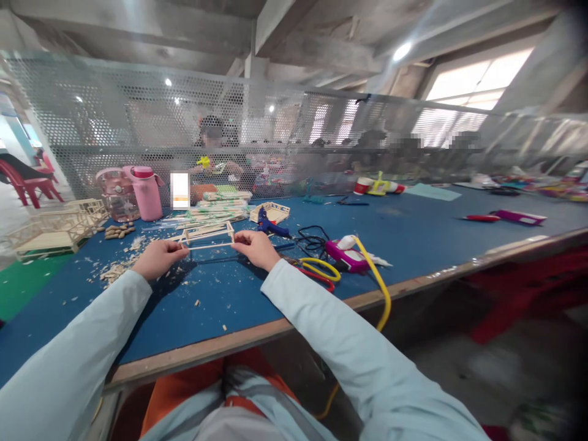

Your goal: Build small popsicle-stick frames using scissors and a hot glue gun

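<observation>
Between my two hands is a small frame of thin pale wooden sticks [210, 246], raised a little above the blue tabletop. My left hand [160, 258] pinches its left end between thumb and fingers. The right end sits in the closed fingertips of my right hand [256, 248]. One long stick runs along the near side, and short uprights stand at the far corners. Just behind my right hand lies a blue glue gun [272, 224]. Beside my right wrist are scissors [316, 269] with yellow and red handles, partly covered by the sleeve.
Left stand stick-built models [50, 236], a pink bottle [147, 195], a clear jug [118, 196] and peanuts [119, 231]. Behind are stick bundles [215, 211] and a perforated metal screen [160, 122]. A purple power strip [348, 256] with a yellow cord [380, 285] lies right. Wood scraps litter the table.
</observation>
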Motion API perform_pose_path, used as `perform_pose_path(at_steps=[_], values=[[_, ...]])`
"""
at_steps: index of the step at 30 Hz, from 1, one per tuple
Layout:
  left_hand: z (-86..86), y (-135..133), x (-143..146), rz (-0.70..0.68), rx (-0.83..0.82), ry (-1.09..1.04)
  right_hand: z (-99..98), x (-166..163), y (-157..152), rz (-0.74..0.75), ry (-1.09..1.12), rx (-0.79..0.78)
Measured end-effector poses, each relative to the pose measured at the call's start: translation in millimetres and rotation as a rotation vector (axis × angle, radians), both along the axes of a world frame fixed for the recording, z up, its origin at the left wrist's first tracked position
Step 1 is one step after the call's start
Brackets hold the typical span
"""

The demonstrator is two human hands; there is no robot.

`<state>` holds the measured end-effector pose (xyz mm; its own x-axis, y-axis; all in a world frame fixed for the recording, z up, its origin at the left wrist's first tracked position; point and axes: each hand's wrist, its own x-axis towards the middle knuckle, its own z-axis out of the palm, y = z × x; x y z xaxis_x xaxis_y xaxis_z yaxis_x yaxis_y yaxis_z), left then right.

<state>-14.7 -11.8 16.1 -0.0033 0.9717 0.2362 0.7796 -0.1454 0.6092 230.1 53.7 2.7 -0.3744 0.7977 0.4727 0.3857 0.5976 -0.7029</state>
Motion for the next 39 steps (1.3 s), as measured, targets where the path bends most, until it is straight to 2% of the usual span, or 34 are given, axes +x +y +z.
perform_pose_path(at_steps=[6, 18, 25, 29, 36, 39], values=[[1.4, -3, 2, 0.014, -0.012, 0.02, 2.4, 1, 1, 0.105, 0.158, -0.184], [2.8, -3, 6, -0.035, 0.015, 0.062, 5.7, -1, -3, 0.054, 0.22, -0.357], [-3.3, 1, 4, -0.042, -0.087, -0.195, 6.1, -2, -2, 0.032, 0.318, -0.514], [-3.4, 0, 6, -0.011, -0.119, -0.273, 6.8, -1, -2, 0.033, 0.334, -0.54], [5.9, -6, 10, 0.003, -0.017, -0.059, 6.8, -3, -2, 0.032, 0.332, -0.541], [2.0, -4, 8, -0.004, 0.022, -0.111, 6.7, -3, -2, 0.03, 0.343, -0.544]])
